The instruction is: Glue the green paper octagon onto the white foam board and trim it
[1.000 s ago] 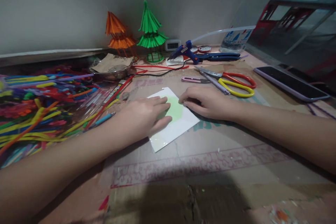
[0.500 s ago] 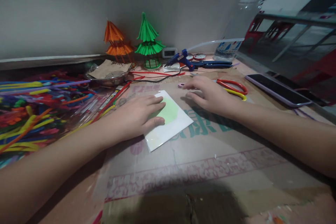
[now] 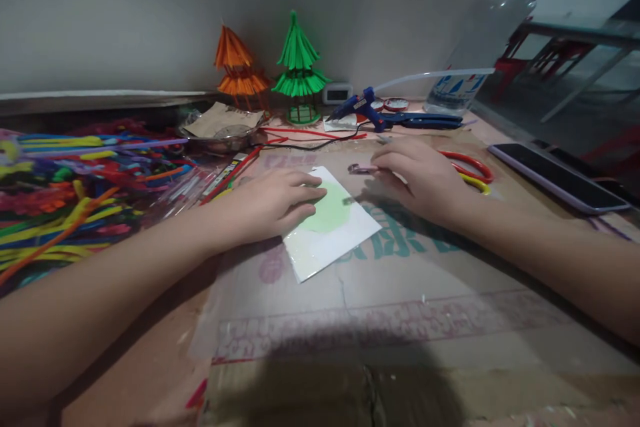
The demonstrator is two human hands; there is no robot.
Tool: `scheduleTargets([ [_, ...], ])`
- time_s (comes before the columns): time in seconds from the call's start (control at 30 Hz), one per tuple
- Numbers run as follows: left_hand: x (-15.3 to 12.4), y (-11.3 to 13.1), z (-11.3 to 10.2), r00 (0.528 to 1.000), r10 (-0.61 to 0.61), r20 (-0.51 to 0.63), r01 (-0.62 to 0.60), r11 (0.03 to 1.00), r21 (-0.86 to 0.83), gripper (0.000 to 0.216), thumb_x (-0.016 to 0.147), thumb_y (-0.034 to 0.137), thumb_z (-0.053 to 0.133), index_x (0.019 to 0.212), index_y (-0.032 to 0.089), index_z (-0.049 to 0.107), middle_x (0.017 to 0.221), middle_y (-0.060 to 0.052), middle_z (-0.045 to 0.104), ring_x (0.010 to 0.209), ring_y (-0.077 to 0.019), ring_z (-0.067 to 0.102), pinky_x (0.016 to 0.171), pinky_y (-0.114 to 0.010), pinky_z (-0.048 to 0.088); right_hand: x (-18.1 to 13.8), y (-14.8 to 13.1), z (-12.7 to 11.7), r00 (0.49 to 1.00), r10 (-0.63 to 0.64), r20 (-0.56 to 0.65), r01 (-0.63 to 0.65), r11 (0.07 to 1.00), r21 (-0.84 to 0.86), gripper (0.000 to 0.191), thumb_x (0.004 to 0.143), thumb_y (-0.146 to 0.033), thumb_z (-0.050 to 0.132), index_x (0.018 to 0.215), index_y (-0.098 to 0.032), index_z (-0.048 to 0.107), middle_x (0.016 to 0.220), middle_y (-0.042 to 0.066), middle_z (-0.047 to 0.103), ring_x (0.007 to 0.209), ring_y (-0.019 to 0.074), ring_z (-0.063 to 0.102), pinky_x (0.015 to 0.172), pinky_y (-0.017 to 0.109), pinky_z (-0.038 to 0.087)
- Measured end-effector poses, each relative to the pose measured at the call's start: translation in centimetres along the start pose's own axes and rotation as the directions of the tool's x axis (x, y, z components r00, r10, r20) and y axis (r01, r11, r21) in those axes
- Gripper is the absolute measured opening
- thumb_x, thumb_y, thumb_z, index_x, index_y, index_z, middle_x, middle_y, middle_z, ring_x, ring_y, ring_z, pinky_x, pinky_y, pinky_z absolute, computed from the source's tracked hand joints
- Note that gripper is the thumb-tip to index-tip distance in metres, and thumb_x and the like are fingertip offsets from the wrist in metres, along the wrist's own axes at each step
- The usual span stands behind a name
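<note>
My left hand [image 3: 280,203] lies flat with its fingers spread on the left side of a white card [image 3: 335,250]. A pale green rounded patch [image 3: 330,210] shows on the card, partly under my fingertips. My right hand [image 3: 417,177] is just beyond the card's right corner, fingers curled around a small slim pinkish-purple item [image 3: 364,169]. The item's dark rounded end points left and its kind is unclear. Beneath lies a printed cardboard sheet [image 3: 400,280]. Red-and-yellow-handled scissors [image 3: 473,170] rest behind my right hand, partly hidden by it.
Colourful pipe cleaners [image 3: 65,207] pile up at the left. Orange [image 3: 240,67] and green [image 3: 299,60] tiered models stand along the wall. A blue glue gun [image 3: 367,107], a clear bowl [image 3: 225,133] and a water jug [image 3: 457,90] sit behind. A phone [image 3: 555,177] lies at the right.
My right hand has closed on the pinkish-purple item and lifted it off the cardboard. My left hand stays on the card. The whole view has shifted slightly.
</note>
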State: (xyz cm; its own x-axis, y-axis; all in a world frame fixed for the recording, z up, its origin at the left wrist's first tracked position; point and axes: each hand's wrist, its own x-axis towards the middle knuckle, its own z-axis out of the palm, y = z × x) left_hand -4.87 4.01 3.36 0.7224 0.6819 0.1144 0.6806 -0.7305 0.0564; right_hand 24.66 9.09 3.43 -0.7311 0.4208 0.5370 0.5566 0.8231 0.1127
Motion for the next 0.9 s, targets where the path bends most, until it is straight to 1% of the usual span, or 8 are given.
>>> scheduleTargets([
  [0.2,-0.2,0.0,0.1,1.0,-0.005,-0.008,0.005,1.0,-0.003,0.044,0.107,0.037,0.042,0.139,0.017,0.066,0.149,-0.013,0.061,0.135,-0.0295,0.058,0.116,-0.046,0.043,-1.2,-4.8,-2.0,0.999,-0.022,0.034,0.007,0.915,0.404,0.023,0.102,-0.023,0.052,0.111,-0.021,0.074,0.079,0.003,0.074,0.07,0.017,0.066,0.064,0.03,0.047],
  [0.27,-0.2,0.1,0.0,1.0,-0.008,-0.004,0.008,1.0,0.0,0.045,0.107,0.037,0.042,0.139,0.017,0.066,0.148,-0.014,0.061,0.135,-0.0301,0.058,0.115,-0.046,0.043,-1.2,-5.3,-2.3,0.991,0.08,0.105,-0.127,0.787,0.604,0.026,0.1,-0.017,0.051,0.11,-0.021,0.074,0.096,0.005,0.079,0.083,0.0174,0.073,0.072,0.029,0.053],
  [0.4,-0.1,0.3,-0.3,1.0,-0.008,0.006,0.008,1.0,0.013,0.045,0.107,0.037,0.041,0.138,0.017,0.066,0.147,-0.014,0.063,0.134,-0.0296,0.059,0.114,-0.045,0.045,-0.4,-5.0,-2.1,0.912,0.309,0.271,-0.379,0.379,0.844,0.023,0.1,-0.027,0.053,0.107,-0.021,0.074,0.106,0.008,0.079,0.091,0.0214,0.075,0.077,0.035,0.059],
  [0.47,-0.1,0.4,-0.3,1.0,-0.015,0.01,0.015,1.0,0.011,0.044,0.107,0.036,0.041,0.139,0.018,0.066,0.148,-0.013,0.062,0.135,-0.0287,0.058,0.115,-0.044,0.043,-0.1,-4.8,-1.8,0.884,0.356,0.303,-0.418,0.314,0.852,0.015,0.097,-0.028,0.061,0.104,-0.02,0.071,0.098,0.008,0.078,0.082,0.0206,0.074,0.072,0.035,0.06],
  [0.57,0.0,0.4,-0.2,1.0,-0.026,0.016,0.026,1.0,0.008,0.045,0.107,0.036,0.042,0.139,0.017,0.066,0.15,-0.012,0.061,0.138,-0.0284,0.056,0.118,-0.044,0.041,-0.1,-4.7,-1.3,0.907,0.325,0.269,-0.394,0.425,0.815,0.008,0.095,-0.019,0.059,0.102,-0.021,0.06,0.083,0.002,0.071,0.066,0.0162,0.067,0.061,0.032,0.056],
  [0.67,-0.1,0.4,-0.2,1.0,-0.025,0.008,0.025,1.0,0.011,0.045,0.107,0.037,0.04,0.139,0.018,0.066,0.15,-0.012,0.06,0.139,-0.0289,0.055,0.119,-0.045,0.04,-0.7,-4.7,-1.2,0.981,0.157,0.115,-0.194,0.721,0.665,0.021,0.096,-0.015,0.052,0.115,-0.021,0.058,0.099,0.006,0.072,0.078,0.0183,0.068,0.067,0.032,0.054],
  [0.73,-0.2,0.4,-0.2,1.0,-0.02,0.007,0.02,1.0,0.011,0.046,0.107,0.037,0.039,0.139,0.018,0.066,0.15,-0.012,0.06,0.139,-0.0289,0.055,0.119,-0.045,0.04,-1.1,-4.7,-1.2,0.993,0.017,0.113,-0.074,0.851,0.52,0.029,0.098,-0.015,0.049,0.124,-0.02,0.06,0.113,0.01,0.073,0.09,0.0206,0.07,0.072,0.032,0.052],
  [0.9,-0.2,0.6,-0.3,0.999,-0.04,0.004,0.04,0.999,0.001,0.045,0.107,0.037,0.041,0.141,0.018,0.064,0.15,-0.013,0.059,0.139,-0.0302,0.055,0.118,-0.047,0.04,-1.6,-4.4,-1.0,0.976,-0.125,0.181,0.063,0.948,0.312,0.033,0.102,-0.019,0.049,0.133,-0.02,0.06,0.094,0.005,0.078,0.072,0.0179,0.067,0.063,0.029,0.041],
])
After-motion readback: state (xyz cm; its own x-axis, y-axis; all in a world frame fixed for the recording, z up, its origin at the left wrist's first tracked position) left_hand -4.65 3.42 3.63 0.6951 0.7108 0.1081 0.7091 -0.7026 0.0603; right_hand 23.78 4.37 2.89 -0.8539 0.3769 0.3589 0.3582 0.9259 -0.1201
